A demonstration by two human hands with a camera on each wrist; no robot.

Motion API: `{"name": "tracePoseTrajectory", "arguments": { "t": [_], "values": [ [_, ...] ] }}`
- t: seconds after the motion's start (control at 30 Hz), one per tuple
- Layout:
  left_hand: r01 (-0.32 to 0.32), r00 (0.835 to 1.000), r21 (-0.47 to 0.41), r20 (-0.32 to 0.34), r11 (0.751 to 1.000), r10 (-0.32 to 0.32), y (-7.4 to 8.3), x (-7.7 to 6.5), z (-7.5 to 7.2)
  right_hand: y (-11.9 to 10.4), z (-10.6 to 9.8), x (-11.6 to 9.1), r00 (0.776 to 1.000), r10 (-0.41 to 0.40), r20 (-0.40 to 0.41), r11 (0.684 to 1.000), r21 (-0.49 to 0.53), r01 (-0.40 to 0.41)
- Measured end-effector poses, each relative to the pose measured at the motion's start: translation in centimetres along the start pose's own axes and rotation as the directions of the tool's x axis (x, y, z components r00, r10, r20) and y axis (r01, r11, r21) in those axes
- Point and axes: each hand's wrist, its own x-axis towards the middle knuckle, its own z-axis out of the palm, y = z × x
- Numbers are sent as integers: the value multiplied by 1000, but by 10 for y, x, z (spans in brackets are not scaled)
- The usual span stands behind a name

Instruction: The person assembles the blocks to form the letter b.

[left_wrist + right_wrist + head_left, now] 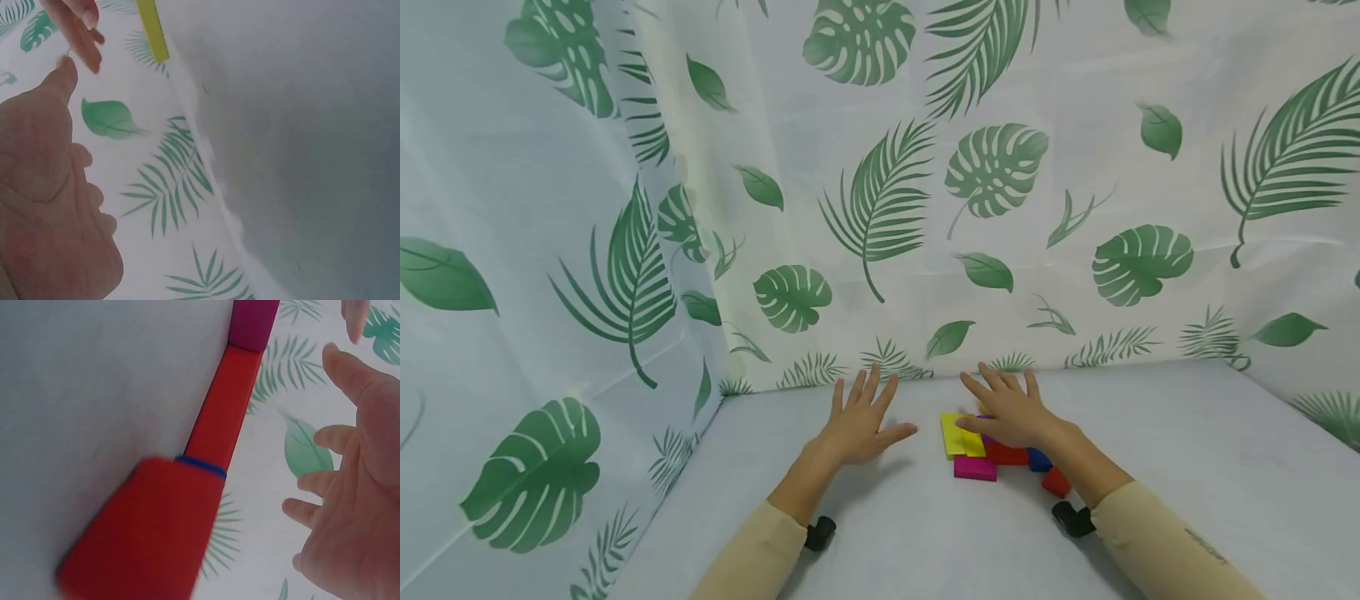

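Observation:
A cluster of flat coloured blocks lies on the white-covered table, right of the middle in the head view. It has yellow blocks (pixel 952 437), a magenta block (pixel 975 468), a long red block (pixel 1006 454), a blue block (pixel 1040 460) and a smaller red block (pixel 1057 482) at its near right. My right hand (pixel 1011 414) hovers over the cluster with fingers spread, hiding part of it, including something purple. To the left of the blocks, my left hand (pixel 858 428) hangs above the table, fingers spread and holding nothing.
A white cloth with green leaf prints (pixel 880 208) hangs behind the table (pixel 895 533) and at both sides. Black wrist cameras (pixel 821 533) stick out under both beige sleeves (pixel 756 550).

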Motion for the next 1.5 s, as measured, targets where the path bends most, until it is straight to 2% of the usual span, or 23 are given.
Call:
{"name": "tracePoseTrajectory", "arguments": {
  "t": [0.3, 0.53, 0.8, 1.1, 1.3, 1.5],
  "values": [
    [-63, 997, -24, 46, 998, 64, 23, 14, 4, -2, 1, 13, 995, 13, 97, 1000, 19, -15],
    [-93, 987, -55, 123, 994, 100, 36, 24, 12, 2, 3, 15, 988, 12, 152, 999, 29, -16],
    [-105, 969, -113, 211, 988, 127, 41, 31, 19, 15, 6, 7, 970, -59, 238, 991, 131, 28],
    [-150, 944, -74, 287, 986, 165, 44, 32, 24, 22, 4, 3, 971, -117, 209, 986, 142, 88],
    [-139, 925, -77, 347, 987, 157, 47, 30, 24, 21, 4, 5, 968, -138, 212, 983, 152, 106],
    [-120, 933, -72, 333, 990, 138, 50, 31, 23, 22, 6, 5, 964, -135, 229, 983, 151, 101]
  ]
}}
